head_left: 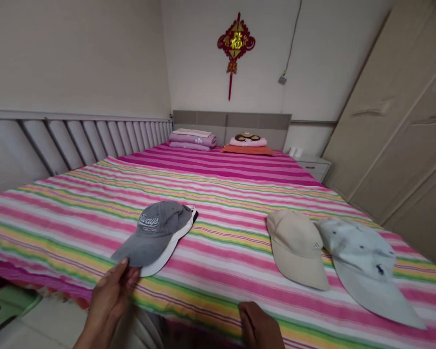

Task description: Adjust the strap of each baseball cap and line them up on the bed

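A grey baseball cap [158,228] with white lettering rests on the striped sheet, stacked over a white cap [163,261] whose brim and back edge show beneath it. My left hand [114,286] pinches the front edge of the grey brim between thumb and fingers. Low in the middle, my right hand [259,325] is curled closed above the bed's near side, touching no cap; nothing shows in it. To its right lies a beige cap [296,245] with a small logo. Beside that one is a pale blue-white cap [366,266] with a dark emblem, its brim toward me.
The bed's striped sheet [225,232] spreads under the caps. Folded bedding [192,139] and a pink pillow stack [249,141] sit by the headboard [199,118]. A railing [94,140] runs along the left, a nightstand [314,167] stands right, and a green stool [14,305] is lower left.
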Tool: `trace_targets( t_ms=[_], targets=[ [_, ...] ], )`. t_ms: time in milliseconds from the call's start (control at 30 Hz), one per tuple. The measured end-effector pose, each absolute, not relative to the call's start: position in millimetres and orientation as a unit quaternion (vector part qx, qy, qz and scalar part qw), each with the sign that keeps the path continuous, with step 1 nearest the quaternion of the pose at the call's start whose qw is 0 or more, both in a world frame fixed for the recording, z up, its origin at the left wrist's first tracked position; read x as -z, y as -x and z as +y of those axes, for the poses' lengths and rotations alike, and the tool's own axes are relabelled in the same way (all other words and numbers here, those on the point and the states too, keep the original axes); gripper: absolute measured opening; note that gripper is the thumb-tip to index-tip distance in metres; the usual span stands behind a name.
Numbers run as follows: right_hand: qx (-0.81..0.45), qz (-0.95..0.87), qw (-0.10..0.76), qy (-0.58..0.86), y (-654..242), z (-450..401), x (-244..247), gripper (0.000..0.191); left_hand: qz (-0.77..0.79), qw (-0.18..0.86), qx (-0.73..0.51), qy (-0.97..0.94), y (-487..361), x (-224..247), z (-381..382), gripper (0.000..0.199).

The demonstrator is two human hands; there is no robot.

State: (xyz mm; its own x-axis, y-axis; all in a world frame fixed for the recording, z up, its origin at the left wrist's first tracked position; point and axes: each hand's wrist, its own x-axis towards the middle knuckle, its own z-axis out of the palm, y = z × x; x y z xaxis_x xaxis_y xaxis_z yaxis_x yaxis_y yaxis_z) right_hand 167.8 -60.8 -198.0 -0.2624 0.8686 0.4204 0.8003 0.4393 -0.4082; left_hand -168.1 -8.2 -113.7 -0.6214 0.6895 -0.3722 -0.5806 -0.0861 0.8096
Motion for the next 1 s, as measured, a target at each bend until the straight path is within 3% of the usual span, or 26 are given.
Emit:
trace_targets(
  t_ms=[200, 367, 567, 733, 833, 1000],
  targets=[
    [-0.108, -0.782, 0.285, 0.543, -166.6, -62.5, 191.1, 0.024, 0.461, 0.467, -0.753, -0.058, 163.3, 75.7, 13.0, 0.02],
    [-0.222, -0.745, 0.303, 0.552, -166.1, -63.3, 179.3, 0.021, 0.381, 0.485, -0.774, -0.145, 147.4, 60.6, 20.8, 0.012],
    [-0.576, -0.511, 0.478, 0.422, -152.7, -46.9, 148.0, 0.031, 0.339, 0.517, -0.753, -0.224, 103.3, 62.1, 3.4, 0.025],
    [-0.742, -0.323, 0.532, 0.249, -142.3, -19.9, 99.1, 0.05, 0.297, 0.677, -0.644, -0.197, 42.3, 92.8, -31.1, 0.043],
    [-0.77, -0.228, 0.566, 0.185, -142.6, -4.9, 80.2, 0.04, 0.266, 0.746, -0.573, -0.21, 17.7, 121.4, -50.2, 0.041],
    [-0.78, -0.143, 0.561, 0.236, -156.9, 1.3, 83.8, 0.017, 0.286, 0.774, -0.474, -0.307, 18.5, 151.5, -58.4, 0.048]
  ],
)
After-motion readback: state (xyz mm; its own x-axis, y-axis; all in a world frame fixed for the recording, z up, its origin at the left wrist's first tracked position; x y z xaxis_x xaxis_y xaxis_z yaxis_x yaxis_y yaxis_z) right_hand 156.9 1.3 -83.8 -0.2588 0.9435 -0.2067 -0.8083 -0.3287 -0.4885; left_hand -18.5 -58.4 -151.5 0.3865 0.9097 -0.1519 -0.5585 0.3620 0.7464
